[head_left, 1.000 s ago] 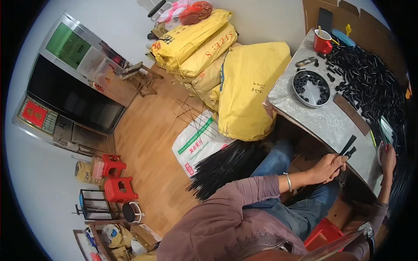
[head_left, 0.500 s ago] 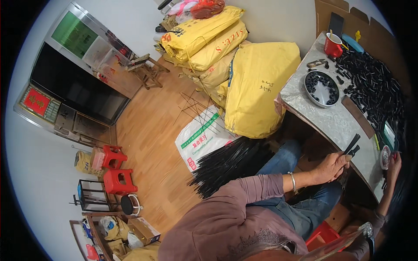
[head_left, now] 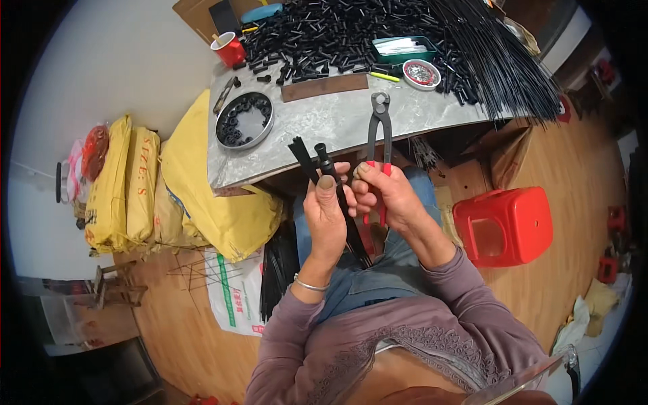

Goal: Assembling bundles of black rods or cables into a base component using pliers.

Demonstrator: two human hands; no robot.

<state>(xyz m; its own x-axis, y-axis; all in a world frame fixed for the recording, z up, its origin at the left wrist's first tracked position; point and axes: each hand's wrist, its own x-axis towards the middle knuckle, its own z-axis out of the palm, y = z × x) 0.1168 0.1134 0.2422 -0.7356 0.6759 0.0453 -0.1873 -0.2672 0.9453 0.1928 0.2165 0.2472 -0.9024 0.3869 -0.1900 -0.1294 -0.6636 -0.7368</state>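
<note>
grey tabletop (head_left: 304,123), wood-look floor (head_left: 182,337), yellow sacks (head_left: 140,202), left fingers (head_left: 327,185) gripping black strands (head_left: 302,156), right fingers (head_left: 374,174) gripping pincers (head_left: 381,112)

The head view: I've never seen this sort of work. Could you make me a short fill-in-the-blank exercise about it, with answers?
1. The right hand holds end-cutting pincers with ____ handles.
2. The thin rods in the left hand are ____ in colour.
3. A bracelet circles the ____ wrist.
4. A red plastic stool stands on the person's ____ side.

Missing words: red; black; left; right.
</note>
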